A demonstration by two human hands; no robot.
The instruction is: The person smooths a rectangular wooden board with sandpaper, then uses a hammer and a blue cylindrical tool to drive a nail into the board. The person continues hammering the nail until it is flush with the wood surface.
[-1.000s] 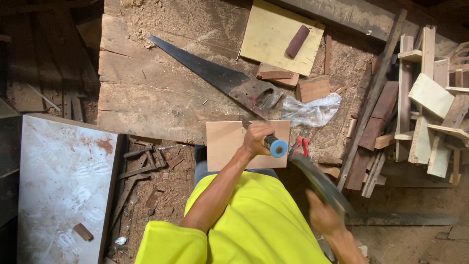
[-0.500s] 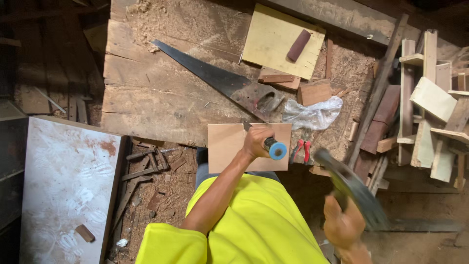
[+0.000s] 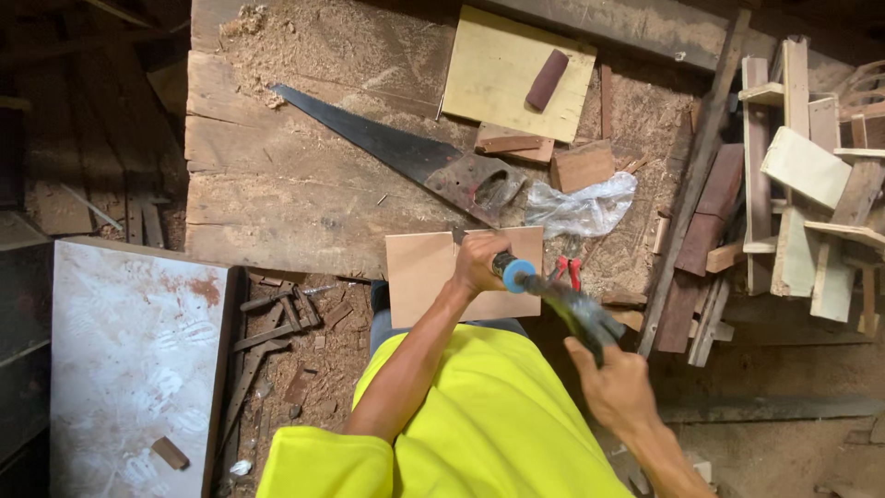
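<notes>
Since the frame half a second earlier, the hammer (image 3: 579, 309) has been swung down from the raised position at the right and is now blurred just beside the blue-capped end of the chisel (image 3: 513, 273). Whether head and cap are touching cannot be told through the motion blur. The left hand (image 3: 477, 262) has stayed where it was, fingers closed around the chisel's handle, which is held over the small board (image 3: 422, 277) at the near edge of the table (image 3: 277, 198). The chisel's blade is hidden behind that hand, so its point of contact with the board cannot be seen.

The right hand (image 3: 616, 385) is seen from the back, low at the right; its fingers are wrapped around the hammer's handle, most of which is covered by the hand, and the head is smeared into a dark streak. The forearm is cut off by the lower edge of the picture.

The lower part of the small board is hidden behind the yellow shirt (image 3: 479, 424). A red-handled tool (image 3: 564, 269) is partly hidden just beyond the chisel's cap, and its kind cannot be made out. A handsaw (image 3: 396, 157) is laid diagonally across the sawdust-covered table, its handle next to a crumpled plastic bag (image 3: 583, 207). A yellow board (image 3: 512, 74) with a dark cylindrical piece (image 3: 548, 79) on it is seen farther back. Wooden offcuts (image 3: 811, 175) are stacked at the right, partly cut off by the frame.
</notes>
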